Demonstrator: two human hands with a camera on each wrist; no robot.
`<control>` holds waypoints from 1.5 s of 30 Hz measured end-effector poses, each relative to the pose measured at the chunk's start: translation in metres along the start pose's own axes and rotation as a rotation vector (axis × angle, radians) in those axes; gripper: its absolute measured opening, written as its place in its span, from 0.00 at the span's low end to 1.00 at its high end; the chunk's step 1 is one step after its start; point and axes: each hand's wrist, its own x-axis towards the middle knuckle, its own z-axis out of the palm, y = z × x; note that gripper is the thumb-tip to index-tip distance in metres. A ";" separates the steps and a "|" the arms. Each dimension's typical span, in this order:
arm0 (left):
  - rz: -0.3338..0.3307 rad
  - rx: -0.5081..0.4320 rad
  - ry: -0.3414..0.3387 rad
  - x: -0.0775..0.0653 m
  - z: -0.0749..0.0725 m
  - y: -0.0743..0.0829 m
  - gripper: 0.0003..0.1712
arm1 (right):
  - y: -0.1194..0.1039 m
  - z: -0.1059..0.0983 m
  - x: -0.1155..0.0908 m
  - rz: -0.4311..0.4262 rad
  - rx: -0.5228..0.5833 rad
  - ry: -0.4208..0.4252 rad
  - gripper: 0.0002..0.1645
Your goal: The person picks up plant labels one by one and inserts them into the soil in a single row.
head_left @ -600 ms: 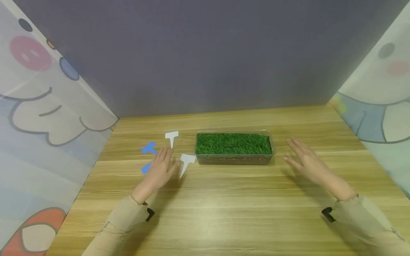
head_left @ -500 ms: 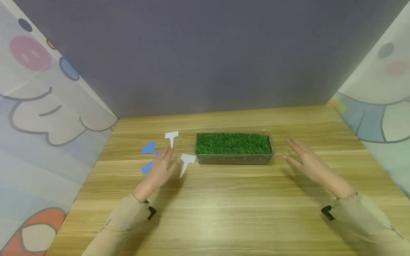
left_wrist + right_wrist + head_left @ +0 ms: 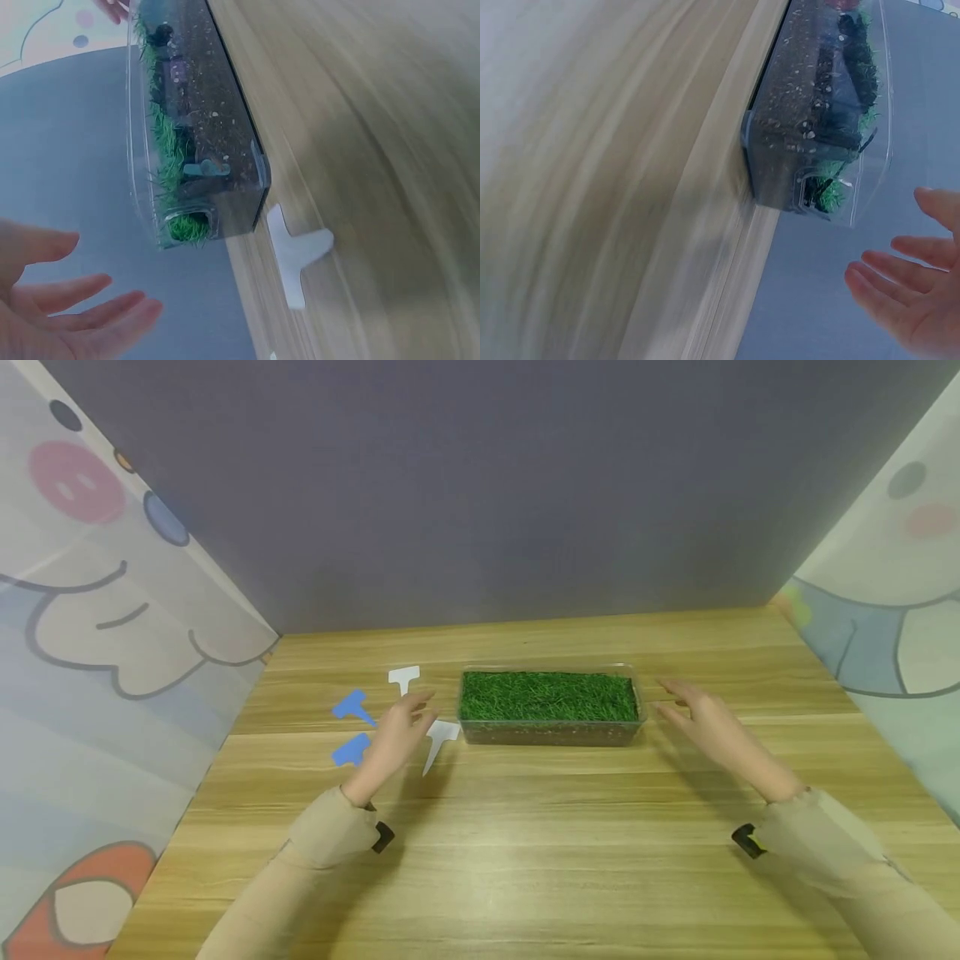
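Observation:
A clear plastic box (image 3: 551, 734) of dark soil, topped with a green grass mat (image 3: 547, 696), stands on the table between my hands. My left hand (image 3: 396, 739) hovers left of it with fingers loosely bent, holding nothing. White T-shaped plant labels (image 3: 444, 732) lie close to that hand; the stem of the farther white label (image 3: 403, 675) is partly hidden by it. Left of the hand lie two blue T-shaped labels (image 3: 350, 703), the nearer one partly covered. Beyond the box's right end, my right hand (image 3: 708, 724) is held in the air with relaxed fingers, apart from the box.
The wooden table (image 3: 510, 843) extends in front of the box. A grey wall (image 3: 510, 493) rises at its back edge. Cartoon-printed panels (image 3: 67, 627) flank the table on the left and right.
Both hands have moved inward toward the box. My left fingers have bent and shifted right, uncovering more of the nearer blue label. Box and labels lie as before.

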 end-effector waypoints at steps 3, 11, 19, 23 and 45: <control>0.002 -0.028 0.010 0.006 0.004 0.001 0.20 | -0.001 0.001 0.006 0.010 0.039 0.021 0.28; -0.048 -0.073 0.005 0.022 0.014 0.002 0.18 | 0.002 0.009 0.017 -0.031 0.090 0.095 0.21; -0.074 -0.177 -0.037 0.030 0.022 -0.002 0.18 | 0.002 0.010 0.021 0.072 0.147 0.041 0.23; 0.042 -0.282 -0.009 0.059 0.054 -0.067 0.20 | 0.001 0.011 0.022 0.106 0.207 0.019 0.23; -0.158 -0.462 -0.073 0.057 0.041 -0.033 0.16 | 0.001 0.015 0.027 0.227 0.356 -0.038 0.23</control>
